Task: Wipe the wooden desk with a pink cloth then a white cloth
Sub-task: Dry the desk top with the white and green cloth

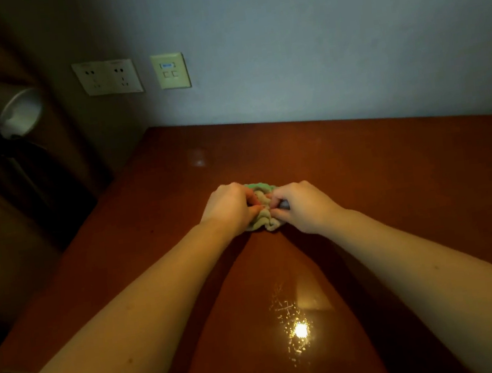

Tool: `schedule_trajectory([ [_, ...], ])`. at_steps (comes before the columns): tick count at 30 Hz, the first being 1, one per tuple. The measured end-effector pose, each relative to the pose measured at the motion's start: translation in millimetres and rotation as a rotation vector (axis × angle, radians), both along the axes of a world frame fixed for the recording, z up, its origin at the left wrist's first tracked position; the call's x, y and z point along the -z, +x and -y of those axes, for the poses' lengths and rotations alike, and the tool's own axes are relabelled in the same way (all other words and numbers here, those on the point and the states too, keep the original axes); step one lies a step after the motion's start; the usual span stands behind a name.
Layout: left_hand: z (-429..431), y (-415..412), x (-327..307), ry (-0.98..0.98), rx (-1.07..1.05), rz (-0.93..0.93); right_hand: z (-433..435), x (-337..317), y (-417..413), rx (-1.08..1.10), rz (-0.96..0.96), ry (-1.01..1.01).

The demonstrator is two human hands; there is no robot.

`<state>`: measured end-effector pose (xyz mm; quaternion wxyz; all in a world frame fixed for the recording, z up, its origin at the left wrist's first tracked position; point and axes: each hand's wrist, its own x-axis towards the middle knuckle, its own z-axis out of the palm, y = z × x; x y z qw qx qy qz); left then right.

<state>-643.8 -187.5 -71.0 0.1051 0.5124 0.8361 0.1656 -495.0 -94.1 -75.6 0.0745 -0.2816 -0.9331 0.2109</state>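
A bunched-up cloth [262,215] lies in the middle of the glossy wooden desk [394,185]. In this dim light it looks pale beige with a green edge at the back. My left hand [229,209] grips its left side with curled fingers. My right hand [302,207] pinches its right side, fingertips meeting the left hand's over the folds. Much of the cloth is hidden under both hands. No second cloth is in view.
The desk stands against a grey wall [314,52] with two socket plates [108,77] and a switch plate [170,71]. A white lampshade [17,110] hangs at the left beside dark wood panelling. A bright light reflection [299,331] marks the near desk surface.
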Motion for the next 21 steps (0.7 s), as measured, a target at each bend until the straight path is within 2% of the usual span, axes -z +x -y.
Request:
schedule_trajectory([
  [5, 8.8, -1.6, 9.7, 0.021, 0.041, 0.030, 5.8, 4.9, 14.2, -0.045, -0.025, -0.040],
  [11, -11.5, -5.2, -0.6, -0.002, 0.017, 0.012, -6.0, -6.7, -2.3, 0.000, 0.033, -0.005],
  [16, 7.3, -7.5, 13.9, 0.008, 0.133, 0.011, 0.9, 4.9, 17.6, -0.054, 0.010, -0.029],
  [21, -18.0, -14.1, 4.6, 0.049, 0.086, 0.025, -21.4, 1.0, -3.7, -0.004, -0.023, -0.026],
])
